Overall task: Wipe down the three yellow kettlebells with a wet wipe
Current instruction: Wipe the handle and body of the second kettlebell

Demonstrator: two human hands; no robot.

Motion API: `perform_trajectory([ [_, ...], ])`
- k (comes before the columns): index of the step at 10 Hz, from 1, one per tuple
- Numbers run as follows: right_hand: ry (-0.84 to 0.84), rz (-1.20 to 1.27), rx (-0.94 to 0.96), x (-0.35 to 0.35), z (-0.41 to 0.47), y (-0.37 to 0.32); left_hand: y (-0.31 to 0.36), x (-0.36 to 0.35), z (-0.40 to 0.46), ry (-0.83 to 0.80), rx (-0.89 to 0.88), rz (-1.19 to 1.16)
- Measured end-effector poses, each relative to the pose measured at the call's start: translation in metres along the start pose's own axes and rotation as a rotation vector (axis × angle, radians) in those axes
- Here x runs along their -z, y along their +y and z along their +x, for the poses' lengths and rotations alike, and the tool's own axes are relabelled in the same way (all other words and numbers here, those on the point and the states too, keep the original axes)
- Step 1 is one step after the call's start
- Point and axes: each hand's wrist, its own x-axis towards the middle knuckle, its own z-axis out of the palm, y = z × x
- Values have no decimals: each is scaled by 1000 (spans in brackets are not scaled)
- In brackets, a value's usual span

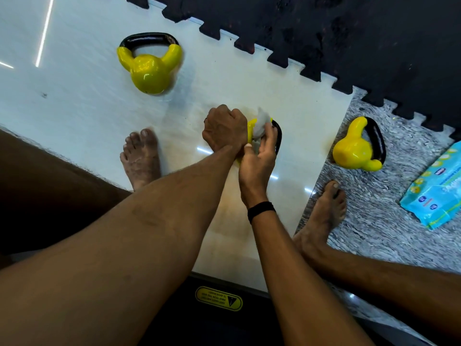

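1. The right hand (257, 156) has its fingers (270, 136) curled round a crumpled grey-white wet wipe (262, 123), thumb up near the wrist side, pressing the wipe onto the top of the middle yellow kettlebell with the black handle (250, 128).
2. The left hand (224, 128) is a closed fist sitting right on that same kettlebell, covering most of its body. Looks like it's gripping it, but what the fingers wrap around is hidden, so can't say for sure.
3. The middle kettlebell sits on the glossy white floor tile (87, 96), between two bare feet; only a yellow sliver and a bit of the handle loop show.
4. A second yellow kettlebell (149, 68) lies on its side well up-left of the middle one.
5. A third yellow kettlebell (356, 148) lies to the right of the middle one on grey speckled floor (374, 221).
6. Further right of it is a light blue wet-wipe pack (434, 191).
7. Black interlocking foam mat (349, 33) runs behind all of it.
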Motion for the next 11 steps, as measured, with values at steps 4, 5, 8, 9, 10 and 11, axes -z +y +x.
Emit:
perform_trajectory([
  [4,27,659,-565,-9,36,-41,-18,-120,-146,-797,430,-692],
  [5,5,726,-620,3,50,-39,16,-8,-34,-139,4,156],
  [8,25,601,-507,-6,55,-67,3,-1,-11,-52,17,16],
  [9,-24,473,-511,-8,56,-56,2,4,-1,6,81,27],
  [10,14,180,-430,-7,57,-38,2,0,-10,4,73,28],
  [11,86,-288,-283,3,62,-28,2,1,-6,38,126,-4],
])
